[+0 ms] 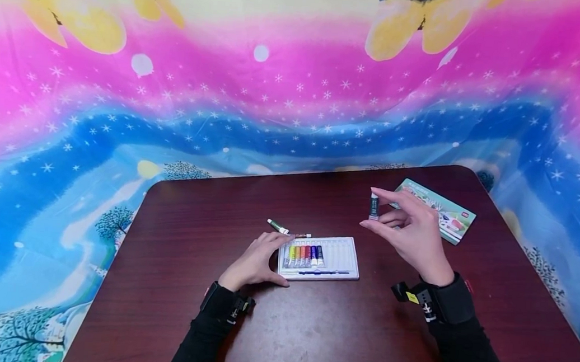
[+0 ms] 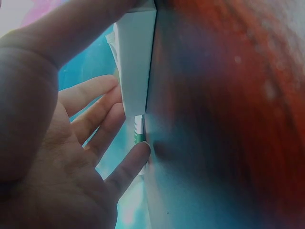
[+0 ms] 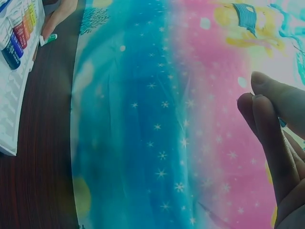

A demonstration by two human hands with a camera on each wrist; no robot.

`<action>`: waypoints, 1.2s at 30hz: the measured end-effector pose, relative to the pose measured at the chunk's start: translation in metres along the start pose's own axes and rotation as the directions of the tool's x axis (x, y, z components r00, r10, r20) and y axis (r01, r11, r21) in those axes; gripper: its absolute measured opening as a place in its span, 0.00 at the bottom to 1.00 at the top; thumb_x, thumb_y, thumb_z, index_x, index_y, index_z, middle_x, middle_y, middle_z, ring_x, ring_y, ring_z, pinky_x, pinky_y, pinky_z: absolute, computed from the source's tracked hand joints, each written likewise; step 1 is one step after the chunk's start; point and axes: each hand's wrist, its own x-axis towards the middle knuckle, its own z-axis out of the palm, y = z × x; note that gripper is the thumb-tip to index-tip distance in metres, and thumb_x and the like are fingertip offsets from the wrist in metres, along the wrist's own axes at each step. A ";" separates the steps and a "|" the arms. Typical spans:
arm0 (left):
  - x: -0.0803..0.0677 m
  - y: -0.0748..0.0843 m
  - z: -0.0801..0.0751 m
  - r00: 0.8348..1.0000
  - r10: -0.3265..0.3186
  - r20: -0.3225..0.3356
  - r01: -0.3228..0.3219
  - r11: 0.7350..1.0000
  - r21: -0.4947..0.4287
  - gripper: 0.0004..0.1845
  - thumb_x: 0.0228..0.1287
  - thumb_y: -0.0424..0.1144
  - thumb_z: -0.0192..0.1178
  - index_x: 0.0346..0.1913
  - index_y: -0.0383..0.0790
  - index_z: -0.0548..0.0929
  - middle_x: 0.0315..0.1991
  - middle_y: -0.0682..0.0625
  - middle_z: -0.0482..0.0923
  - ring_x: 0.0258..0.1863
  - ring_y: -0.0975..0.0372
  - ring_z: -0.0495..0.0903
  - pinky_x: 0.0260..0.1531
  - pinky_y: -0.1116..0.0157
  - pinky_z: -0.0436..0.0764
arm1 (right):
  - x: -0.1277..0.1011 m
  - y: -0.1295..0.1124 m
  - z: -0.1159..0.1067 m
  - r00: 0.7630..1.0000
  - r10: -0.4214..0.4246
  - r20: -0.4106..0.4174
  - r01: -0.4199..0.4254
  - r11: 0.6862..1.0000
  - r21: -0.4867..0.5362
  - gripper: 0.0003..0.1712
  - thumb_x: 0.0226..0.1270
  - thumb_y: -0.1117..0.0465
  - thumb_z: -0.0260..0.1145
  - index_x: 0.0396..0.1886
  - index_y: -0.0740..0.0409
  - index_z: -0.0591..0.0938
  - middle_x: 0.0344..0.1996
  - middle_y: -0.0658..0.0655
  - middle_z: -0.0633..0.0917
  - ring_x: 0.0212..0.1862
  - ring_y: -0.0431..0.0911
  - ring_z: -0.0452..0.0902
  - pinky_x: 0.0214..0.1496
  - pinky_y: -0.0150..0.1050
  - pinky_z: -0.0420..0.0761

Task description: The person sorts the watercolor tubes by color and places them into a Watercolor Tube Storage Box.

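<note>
A white paint tray [image 1: 340,256] lies mid-table with several coloured paint tubes [image 1: 305,255] in its left half and a blue brush [image 1: 323,272] along its front. My left hand [image 1: 259,260] rests on the tray's left edge [image 2: 136,71], fingers fairly straight, thumb at the front corner. A green tube [image 1: 278,226] lies loose just behind it, and in the left wrist view the green tube [image 2: 138,131] shows by my fingertips. My right hand [image 1: 408,228] is raised above the table right of the tray and pinches a dark tube [image 1: 374,206] upright between thumb and fingers [image 3: 267,133].
A printed box lid [image 1: 441,210] lies at the table's far right. The dark wooden table [image 1: 310,328] has rounded corners and is backed by a pink and blue star-patterned cloth [image 1: 275,107]. Both wrists wear black straps.
</note>
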 end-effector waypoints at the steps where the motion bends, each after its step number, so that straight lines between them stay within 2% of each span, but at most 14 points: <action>1: 0.000 0.000 0.000 1.000 -0.002 0.000 0.002 1.000 -0.001 0.58 0.34 0.62 0.77 0.73 0.57 0.60 0.66 0.54 0.65 0.63 0.59 0.63 0.64 0.53 0.63 | 0.000 0.000 0.001 1.000 -0.004 0.002 0.004 1.000 -0.001 0.39 0.42 0.67 0.80 0.58 0.44 0.80 0.37 0.47 0.82 0.29 0.33 0.82 0.38 0.25 0.79; 2: 0.000 0.000 0.000 1.000 -0.003 0.001 0.003 1.000 -0.001 0.58 0.34 0.63 0.76 0.73 0.57 0.60 0.66 0.54 0.65 0.63 0.59 0.63 0.64 0.53 0.63 | 0.000 0.001 0.002 1.000 -0.006 0.009 0.006 1.000 -0.001 0.39 0.42 0.67 0.80 0.58 0.44 0.80 0.38 0.47 0.81 0.29 0.33 0.82 0.33 0.26 0.79; 4: 0.000 0.000 -0.001 1.000 -0.001 -0.002 0.001 1.000 -0.002 0.58 0.35 0.62 0.77 0.73 0.56 0.60 0.66 0.54 0.65 0.63 0.59 0.63 0.64 0.52 0.62 | 0.000 0.004 0.005 1.000 0.005 0.025 -0.005 1.000 -0.009 0.38 0.43 0.64 0.80 0.58 0.43 0.80 0.39 0.47 0.81 0.28 0.33 0.81 0.33 0.26 0.79; 7: 0.000 0.000 -0.001 1.000 -0.005 0.001 0.005 1.000 -0.001 0.58 0.35 0.62 0.77 0.73 0.56 0.61 0.66 0.54 0.65 0.63 0.59 0.63 0.64 0.52 0.62 | -0.001 0.010 0.016 0.994 0.072 0.078 -0.071 0.997 -0.021 0.36 0.44 0.59 0.80 0.57 0.39 0.80 0.39 0.45 0.82 0.27 0.34 0.79 0.31 0.27 0.78; 9: 0.000 -0.001 -0.001 1.000 -0.008 0.003 0.008 1.000 0.000 0.58 0.35 0.62 0.77 0.73 0.55 0.61 0.66 0.54 0.65 0.64 0.59 0.63 0.64 0.52 0.62 | -0.004 0.016 0.029 0.982 0.128 0.141 -0.126 0.992 -0.026 0.34 0.45 0.58 0.80 0.55 0.40 0.79 0.38 0.44 0.83 0.27 0.34 0.79 0.29 0.29 0.79; 12: 0.000 -0.001 0.000 1.000 -0.014 0.007 0.014 1.000 -0.001 0.58 0.35 0.62 0.76 0.73 0.56 0.60 0.66 0.54 0.65 0.64 0.59 0.62 0.65 0.52 0.62 | -0.011 0.027 0.055 0.937 0.211 0.279 -0.205 0.977 -0.051 0.31 0.45 0.56 0.80 0.52 0.42 0.80 0.35 0.45 0.84 0.26 0.35 0.79 0.29 0.31 0.79; 16: 0.001 -0.002 0.001 1.000 -0.012 0.008 0.012 1.000 0.000 0.58 0.36 0.63 0.76 0.73 0.57 0.59 0.67 0.54 0.64 0.64 0.59 0.62 0.64 0.53 0.62 | -0.026 0.044 0.088 0.851 0.284 0.441 -0.275 0.958 -0.086 0.25 0.47 0.58 0.79 0.46 0.48 0.81 0.34 0.48 0.84 0.27 0.36 0.79 0.33 0.33 0.80; 19: 0.002 -0.002 0.002 1.000 -0.003 0.007 0.003 1.000 0.002 0.57 0.36 0.64 0.75 0.73 0.57 0.60 0.67 0.55 0.64 0.64 0.59 0.62 0.65 0.53 0.62 | -0.037 0.059 0.102 0.805 0.332 0.492 -0.338 0.938 -0.081 0.20 0.48 0.59 0.78 0.42 0.51 0.82 0.33 0.50 0.85 0.28 0.38 0.79 0.35 0.33 0.80; 22: 0.002 -0.001 0.002 1.000 0.009 0.002 -0.009 1.000 0.000 0.57 0.35 0.63 0.76 0.73 0.56 0.60 0.67 0.55 0.64 0.65 0.59 0.62 0.65 0.52 0.62 | -0.043 0.070 0.107 0.786 0.365 0.500 -0.375 0.923 -0.085 0.16 0.50 0.59 0.77 0.39 0.52 0.83 0.32 0.50 0.85 0.29 0.39 0.79 0.35 0.33 0.80; 24: 0.002 -0.001 0.001 1.000 0.010 0.001 -0.010 1.000 -0.001 0.57 0.35 0.63 0.76 0.73 0.56 0.60 0.67 0.55 0.64 0.64 0.59 0.62 0.64 0.52 0.62 | -0.043 0.072 0.107 0.783 0.372 0.498 -0.379 0.921 -0.093 0.15 0.52 0.59 0.76 0.41 0.52 0.84 0.31 0.49 0.85 0.28 0.39 0.79 0.33 0.34 0.80; 26: 0.002 0.000 0.000 1.000 0.010 0.002 -0.010 1.000 -0.003 0.57 0.35 0.63 0.76 0.73 0.56 0.60 0.67 0.54 0.64 0.64 0.59 0.62 0.64 0.52 0.62 | -0.043 0.072 0.108 0.791 0.372 0.486 -0.363 0.924 -0.117 0.14 0.56 0.58 0.74 0.43 0.51 0.84 0.31 0.47 0.84 0.26 0.38 0.77 0.31 0.33 0.79; 29: 0.001 0.000 -0.001 1.000 0.003 0.012 -0.003 1.000 -0.005 0.57 0.36 0.63 0.75 0.73 0.57 0.60 0.67 0.54 0.64 0.63 0.59 0.62 0.64 0.52 0.62 | -0.042 0.065 0.114 0.819 0.355 0.451 -0.312 0.935 -0.170 0.15 0.59 0.57 0.71 0.47 0.49 0.84 0.30 0.45 0.82 0.26 0.38 0.74 0.30 0.33 0.77; 32: 0.000 0.000 -0.001 1.000 -0.006 0.010 0.006 1.000 -0.010 0.57 0.36 0.62 0.76 0.73 0.57 0.60 0.66 0.54 0.64 0.62 0.59 0.63 0.63 0.52 0.63 | -0.040 0.058 0.123 0.843 0.316 0.434 -0.238 0.945 -0.226 0.19 0.60 0.53 0.70 0.52 0.50 0.83 0.32 0.47 0.79 0.30 0.40 0.71 0.32 0.35 0.74; 36: 0.001 0.002 0.001 1.000 -0.003 0.014 0.003 1.000 -0.018 0.56 0.37 0.62 0.76 0.73 0.57 0.60 0.67 0.54 0.64 0.62 0.58 0.62 0.63 0.52 0.63 | -0.040 0.052 0.135 0.837 0.303 0.455 -0.177 0.938 -0.300 0.26 0.60 0.50 0.70 0.57 0.53 0.81 0.35 0.52 0.76 0.33 0.41 0.69 0.35 0.36 0.73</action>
